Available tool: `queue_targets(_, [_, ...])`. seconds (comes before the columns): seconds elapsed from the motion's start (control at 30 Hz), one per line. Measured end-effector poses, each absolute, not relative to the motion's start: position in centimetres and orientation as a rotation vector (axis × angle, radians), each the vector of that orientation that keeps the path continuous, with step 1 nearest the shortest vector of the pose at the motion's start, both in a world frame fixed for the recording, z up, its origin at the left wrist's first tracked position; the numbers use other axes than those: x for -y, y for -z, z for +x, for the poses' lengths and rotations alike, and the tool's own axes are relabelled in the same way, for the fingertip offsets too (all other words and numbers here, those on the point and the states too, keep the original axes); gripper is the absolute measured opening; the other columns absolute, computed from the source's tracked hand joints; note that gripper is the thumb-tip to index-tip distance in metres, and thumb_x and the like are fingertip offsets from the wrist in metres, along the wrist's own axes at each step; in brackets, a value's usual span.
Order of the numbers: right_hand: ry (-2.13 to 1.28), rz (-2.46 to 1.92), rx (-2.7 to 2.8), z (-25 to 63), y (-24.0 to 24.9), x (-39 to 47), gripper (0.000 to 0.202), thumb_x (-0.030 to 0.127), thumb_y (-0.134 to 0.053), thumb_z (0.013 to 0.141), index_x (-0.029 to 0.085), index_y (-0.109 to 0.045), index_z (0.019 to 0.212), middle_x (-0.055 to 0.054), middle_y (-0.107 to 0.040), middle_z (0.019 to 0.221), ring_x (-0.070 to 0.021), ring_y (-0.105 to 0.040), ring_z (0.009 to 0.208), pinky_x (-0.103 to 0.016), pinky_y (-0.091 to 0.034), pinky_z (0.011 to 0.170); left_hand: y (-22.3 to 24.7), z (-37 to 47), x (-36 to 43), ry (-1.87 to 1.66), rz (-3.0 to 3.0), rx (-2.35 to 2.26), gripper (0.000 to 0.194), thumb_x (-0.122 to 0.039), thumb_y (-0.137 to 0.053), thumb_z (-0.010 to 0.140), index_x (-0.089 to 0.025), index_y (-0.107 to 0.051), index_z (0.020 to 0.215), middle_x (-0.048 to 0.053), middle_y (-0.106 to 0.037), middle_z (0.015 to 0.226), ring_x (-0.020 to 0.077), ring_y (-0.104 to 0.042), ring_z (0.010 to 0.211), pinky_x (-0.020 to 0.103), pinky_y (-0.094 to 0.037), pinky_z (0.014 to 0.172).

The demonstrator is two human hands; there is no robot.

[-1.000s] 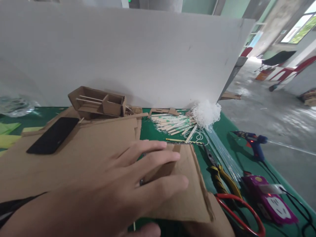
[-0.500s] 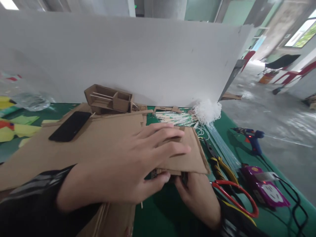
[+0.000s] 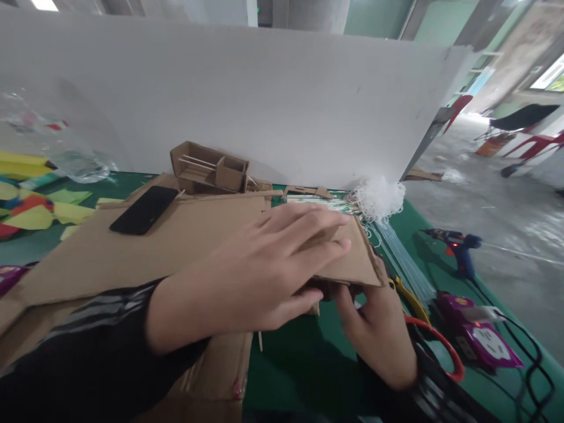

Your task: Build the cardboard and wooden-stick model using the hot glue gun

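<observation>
A small cardboard piece (image 3: 352, 258) with a flat top panel is between my two hands. My left hand (image 3: 268, 264) lies over its left part, fingers across the top and thumb at the near edge. From below and the right, my right hand (image 3: 374, 323) grips it, thumb at the near underside; some of its fingers are hidden beneath the panel. Left of the hands a large cardboard sheet (image 3: 211, 229) covers the table, with a black phone (image 3: 144, 210) on it. Behind stands an open cardboard box (image 3: 209, 167) with thin sticks across one compartment.
To the right lie a glue gun (image 3: 460, 247), clear glue sticks (image 3: 408, 258), red-handled scissors (image 3: 447, 346), and a purple power strip (image 3: 478, 332) with a cable. A white string bundle (image 3: 379, 197) sits at the back. A white partition (image 3: 247, 106) stands behind.
The cardboard piece has tilted, its right side dipping. My right hand has shifted right and upward around its edge, while my left hand stays on top. The view has turned slightly left.
</observation>
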State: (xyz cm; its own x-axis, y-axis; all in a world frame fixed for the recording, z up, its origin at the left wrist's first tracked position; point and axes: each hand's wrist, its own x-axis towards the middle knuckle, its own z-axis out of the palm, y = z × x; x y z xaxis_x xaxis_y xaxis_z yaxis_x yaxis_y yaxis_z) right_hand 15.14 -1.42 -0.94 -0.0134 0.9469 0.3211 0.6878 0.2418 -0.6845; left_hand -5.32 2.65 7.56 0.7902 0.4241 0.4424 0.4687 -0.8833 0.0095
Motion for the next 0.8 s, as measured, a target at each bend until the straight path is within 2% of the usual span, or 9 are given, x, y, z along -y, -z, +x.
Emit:
queue_targets(0.1, [-0.340, -1.420, 1.717, 15.1, 0.6, 1.4, 0.040, 0.027, -0.052, 0.092, 0.018, -0.050, 0.131, -0.004, -0.073, 0.082, -0.0199, -0.068, 0.060, -0.026, -0.049, 0.050, -7.0, -4.9, -2.6, 0.667, -2.749, 0.723, 0.036, -0.020, -0.060, 0.093, -0.017, -0.054, 0.128, 0.011, -0.055, 0.144, 0.0295, -0.048, 0.135, 0.048, -0.041, 0.116])
queue_targets(0.27, [-0.265, -1.286, 1.681, 14.5, -0.2, 1.3, 0.047, 0.029, -0.060, 0.092, 0.023, -0.044, 0.136, -0.009, -0.071, 0.110, -0.0204, -0.071, 0.082, -0.025, -0.055, 0.057, -6.1, -4.8, -2.8, 0.726, -2.580, 0.767, 0.028, -0.013, -0.048, 0.098, -0.020, -0.057, 0.124, 0.004, -0.062, 0.139, 0.0251, -0.051, 0.135, 0.041, -0.049, 0.108])
queue_targets(0.33, [-0.305, -1.254, 1.683, 14.3, -0.3, 1.4, 0.047, 0.029, -0.061, 0.093, 0.024, -0.044, 0.137, -0.008, -0.070, 0.109, -0.0194, -0.070, 0.082, -0.024, -0.055, 0.057, -6.2, -5.0, -3.0, 0.739, -2.549, 0.786, 0.029, -0.012, -0.047, 0.098, -0.021, -0.057, 0.125, 0.002, -0.063, 0.138, 0.0233, -0.052, 0.135, 0.038, -0.051, 0.105])
queue_targets(0.47, [-0.465, -1.198, 1.674, 15.3, 0.0, 1.3, 0.049, 0.030, -0.057, 0.097, 0.025, -0.039, 0.143, -0.003, -0.066, 0.093, -0.0159, -0.065, 0.072, -0.026, -0.055, 0.060, -6.6, -5.8, -4.1, 0.811, -2.553, 0.833, 0.030, -0.011, -0.049, 0.096, -0.021, -0.057, 0.122, 0.002, -0.067, 0.133, 0.0206, -0.059, 0.128, 0.035, -0.053, 0.102])
queue_targets(0.6, [-0.500, -1.313, 1.772, 17.6, 0.8, 0.8, 0.033, 0.034, -0.052, 0.100, 0.026, -0.050, 0.132, 0.000, -0.064, 0.086, -0.0136, -0.061, 0.067, -0.025, -0.052, 0.058, -6.6, -6.9, -6.3, 0.903, -2.524, 1.082, 0.029, -0.016, -0.052, 0.094, -0.025, -0.059, 0.120, 0.002, -0.073, 0.119, 0.0202, -0.070, 0.107, 0.031, -0.056, 0.088])
queue_targets(0.7, [-0.534, -1.408, 1.924, 19.1, 1.4, 0.2, 0.020, 0.037, -0.050, 0.101, 0.025, -0.060, 0.113, -0.001, -0.066, 0.089, -0.0148, -0.064, 0.075, -0.027, -0.052, 0.066, -5.9, -7.4, -8.3, 0.990, -2.498, 1.300, 0.028, -0.023, -0.056, 0.092, -0.025, -0.060, 0.120, 0.000, -0.075, 0.107, 0.0196, -0.072, 0.091, 0.028, -0.055, 0.076])
queue_targets(0.8, [-0.667, -1.450, 1.987, 19.9, 2.0, -0.2, 0.021, 0.039, -0.049, 0.101, 0.024, -0.059, 0.111, -0.004, -0.067, 0.098, -0.0176, -0.066, 0.088, -0.030, -0.053, 0.076, -5.1, -7.5, -9.8, 1.014, -2.489, 1.464, 0.030, -0.024, -0.055, 0.090, -0.023, -0.061, 0.119, 0.000, -0.075, 0.101, 0.0200, -0.072, 0.088, 0.028, -0.054, 0.077])
